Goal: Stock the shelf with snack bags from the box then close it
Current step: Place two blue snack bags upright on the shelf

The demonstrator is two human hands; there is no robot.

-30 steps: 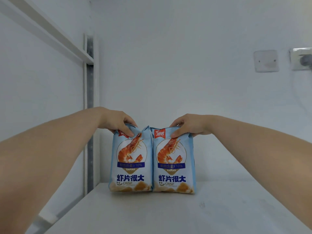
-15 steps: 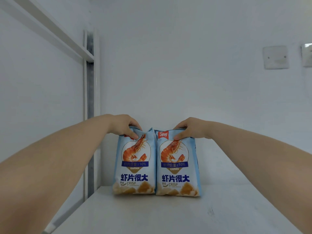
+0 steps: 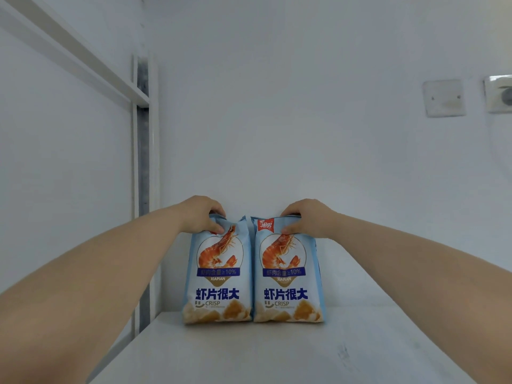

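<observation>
While both bare arms are reaching forward over the white shelf board (image 3: 277,353), each hand is gripping the top of one snack bag. The left hand (image 3: 203,214) is pinching the top seal of the left shrimp-cracker bag (image 3: 219,275), with its thumb lying on the printed front and its fingers curling over the back. The right hand (image 3: 307,218) is holding the right shrimp-cracker bag (image 3: 286,275) the same way, thumb pressing on the front just beside the red brand logo, fingers hooking over the top edge.

Both bags are standing upright directly below the hands, their bottoms resting on the board and their prawn pictures facing the camera. Between the hands the two bags are sitting side by side, touching along their lower edges and parting slightly at the top.

Behind both hands a white wall (image 3: 277,120) is rising. Outside the left hand, a metal upright (image 3: 142,162) is standing with a crossbar (image 3: 83,59) running toward the camera. Above and well outside the right hand, a wall plate (image 3: 444,98) and a socket (image 3: 500,92) are showing.
</observation>
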